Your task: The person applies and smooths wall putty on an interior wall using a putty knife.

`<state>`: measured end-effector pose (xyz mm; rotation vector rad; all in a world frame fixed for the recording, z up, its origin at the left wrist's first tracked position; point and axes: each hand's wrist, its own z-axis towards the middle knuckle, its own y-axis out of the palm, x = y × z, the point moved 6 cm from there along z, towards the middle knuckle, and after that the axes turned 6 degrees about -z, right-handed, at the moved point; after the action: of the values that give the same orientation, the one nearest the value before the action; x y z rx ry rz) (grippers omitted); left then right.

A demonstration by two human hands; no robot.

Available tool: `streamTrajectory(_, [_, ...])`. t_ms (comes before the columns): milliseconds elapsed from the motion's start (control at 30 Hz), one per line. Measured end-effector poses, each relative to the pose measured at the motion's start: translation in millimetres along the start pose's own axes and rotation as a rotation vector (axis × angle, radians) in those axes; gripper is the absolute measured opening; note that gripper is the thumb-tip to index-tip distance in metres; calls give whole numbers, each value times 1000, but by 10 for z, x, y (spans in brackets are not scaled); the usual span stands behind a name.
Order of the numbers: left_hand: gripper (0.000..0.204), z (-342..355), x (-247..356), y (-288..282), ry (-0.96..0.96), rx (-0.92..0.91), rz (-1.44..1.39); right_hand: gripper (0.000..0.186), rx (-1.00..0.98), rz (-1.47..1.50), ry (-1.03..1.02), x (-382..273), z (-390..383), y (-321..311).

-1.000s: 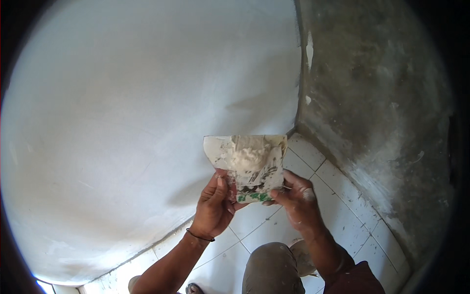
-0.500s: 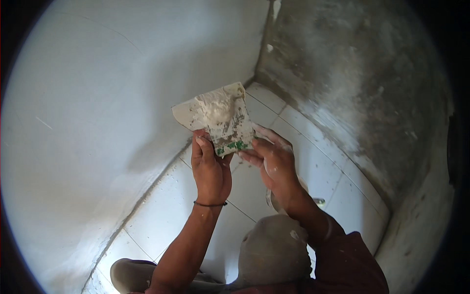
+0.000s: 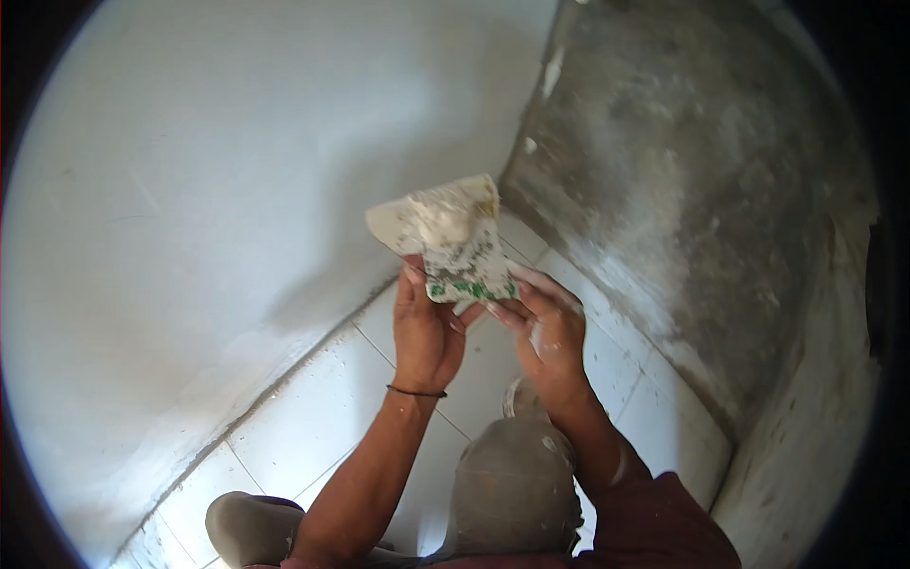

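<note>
A flat whitish board [image 3: 387, 221], smeared with putty and marked with green and dark patches, is held tilted near the centre, its left side higher in colour contrast and plain cream. A lump of wet white putty [image 3: 445, 216] lies on its upper part. My left hand [image 3: 425, 332] grips the lower left edge, thumb on a reddish part. My right hand [image 3: 555, 332], dusted white, has its fingers closed on the lower right edge.
A white plastered wall [image 3: 190, 171] fills the left; a stained grey cement wall [image 3: 682, 171] rises at right. They meet above white floor tiles [image 3: 294, 417]. My bent knee [image 3: 512, 479] is below my hands, partly hiding a round object [image 3: 521, 398].
Since a second ago the board has shifted up in the view and turned slightly anticlockwise. Over the last half second it moved slightly right, with both hands still on it.
</note>
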<state>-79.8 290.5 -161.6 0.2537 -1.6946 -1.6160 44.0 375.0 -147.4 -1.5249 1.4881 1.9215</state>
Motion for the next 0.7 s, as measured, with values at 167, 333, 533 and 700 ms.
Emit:
streamTrajectory(167, [46, 14, 51, 48, -90, 37, -93, 29, -44, -91, -123, -61, 2, 57])
streamTrajectory(333, [52, 4, 114, 58, -257, 111, -149, 26, -62, -165, -20, 151, 80, 196])
streamTrajectory(533, [49, -57, 127, 38, -202, 417, -218, 28, 2, 139, 19, 375, 161, 109])
streamTrajectory(700, [35, -136, 118, 144, -247, 369, 53, 25, -13, -191, -124, 298, 246, -74])
